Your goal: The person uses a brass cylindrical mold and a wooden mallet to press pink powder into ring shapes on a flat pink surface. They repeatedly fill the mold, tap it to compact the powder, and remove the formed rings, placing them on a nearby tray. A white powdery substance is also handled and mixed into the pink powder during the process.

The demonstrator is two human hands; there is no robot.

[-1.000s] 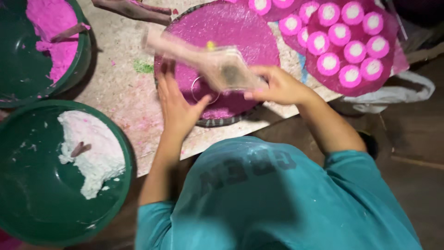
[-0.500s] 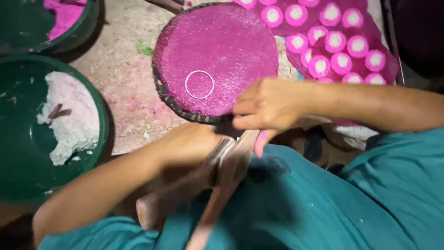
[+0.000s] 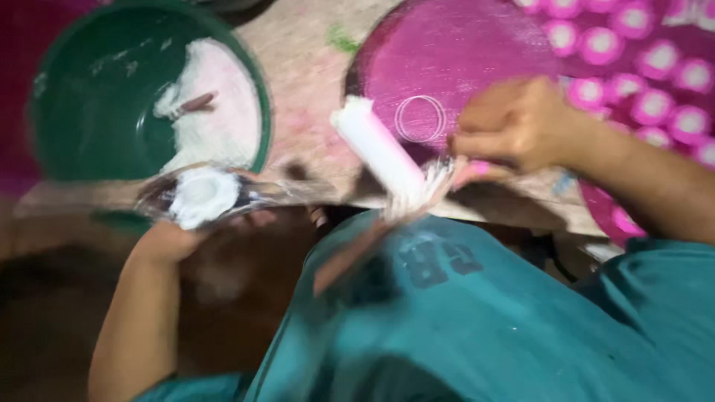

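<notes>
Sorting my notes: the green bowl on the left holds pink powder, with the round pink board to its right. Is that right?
Not quite. In the head view the green bowl holds white powder, not pink. The round pink board does lie to its right.

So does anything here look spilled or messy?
Yes. Pink powder is dusted over the pale work surface between the green bowl and the round pink board, outside either one. The view is blurred, so finer detail cannot be told.

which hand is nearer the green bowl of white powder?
Left. The left hand sits just below the green bowl, by its rim. The right hand is well off to its right, over the pink disc.
</notes>
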